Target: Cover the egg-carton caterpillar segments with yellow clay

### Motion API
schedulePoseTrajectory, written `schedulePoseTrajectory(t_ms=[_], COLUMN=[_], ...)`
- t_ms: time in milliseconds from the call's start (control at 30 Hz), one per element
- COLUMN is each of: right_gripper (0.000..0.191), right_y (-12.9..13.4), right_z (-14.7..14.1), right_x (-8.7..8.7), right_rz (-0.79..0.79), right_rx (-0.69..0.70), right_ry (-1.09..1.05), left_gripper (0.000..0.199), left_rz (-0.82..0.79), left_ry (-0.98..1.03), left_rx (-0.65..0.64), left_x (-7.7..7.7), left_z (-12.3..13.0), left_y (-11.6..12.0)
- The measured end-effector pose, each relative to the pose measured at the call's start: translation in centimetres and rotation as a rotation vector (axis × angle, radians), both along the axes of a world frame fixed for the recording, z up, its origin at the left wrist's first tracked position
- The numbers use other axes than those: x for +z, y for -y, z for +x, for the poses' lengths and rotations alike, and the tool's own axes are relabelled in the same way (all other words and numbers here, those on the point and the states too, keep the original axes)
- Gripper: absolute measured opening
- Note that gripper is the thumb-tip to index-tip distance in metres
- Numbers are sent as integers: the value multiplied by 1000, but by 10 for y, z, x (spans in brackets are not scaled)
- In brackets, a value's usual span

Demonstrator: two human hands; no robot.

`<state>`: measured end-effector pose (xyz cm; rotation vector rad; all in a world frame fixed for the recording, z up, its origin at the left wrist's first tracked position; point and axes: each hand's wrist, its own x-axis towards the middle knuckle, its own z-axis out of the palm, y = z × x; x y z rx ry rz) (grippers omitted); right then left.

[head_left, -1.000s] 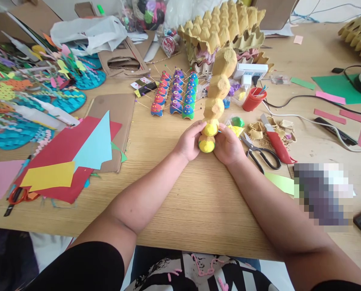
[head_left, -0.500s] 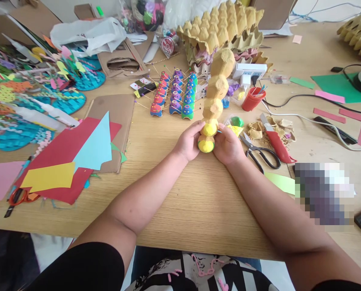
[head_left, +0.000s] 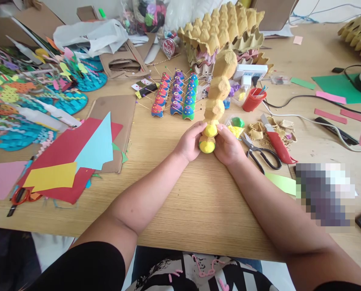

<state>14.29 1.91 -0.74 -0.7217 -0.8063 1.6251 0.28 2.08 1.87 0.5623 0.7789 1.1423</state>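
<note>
An egg-carton strip point(head_left: 214, 110) of several bumps stretches away from me in the middle of the head view. Its two nearest bumps are coated yellow, with a little green at the near end; the farther ones are bare tan. My left hand point(head_left: 192, 141) grips the left side of the near end, and my right hand point(head_left: 229, 145) grips the right side. Fingertips under the strip are hidden. Beyond my left hand stand red, purple and green caterpillar figures point(head_left: 177, 93) in three rows. Green and yellow clay point(head_left: 236, 126) lies just past my right hand.
Black-handled scissors point(head_left: 261, 154), a red-handled knife point(head_left: 279, 145) and carton scraps lie to the right. Behind them are a red cup point(head_left: 253, 100), cables and a power strip point(head_left: 250, 71). Coloured paper point(head_left: 92, 145) covers cardboard at left. Egg trays point(head_left: 219, 28) are stacked at the back.
The whole view has shifted very slightly. Both hands keep the same hold on the strip.
</note>
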Motion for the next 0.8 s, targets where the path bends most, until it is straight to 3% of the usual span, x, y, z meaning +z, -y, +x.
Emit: schedulePoseTrajectory(t_ms=[567, 800], right_gripper=[55, 55], right_y=[0, 1], right_z=[2, 0], right_x=[2, 9], right_rz=[-2, 0], right_rx=[61, 85], right_ry=[24, 32], left_gripper=[21, 20], left_rz=[12, 89], left_ry=[28, -6], left_rx=[-5, -23], left_x=[0, -4], left_z=[-4, -1], left_y=[1, 0])
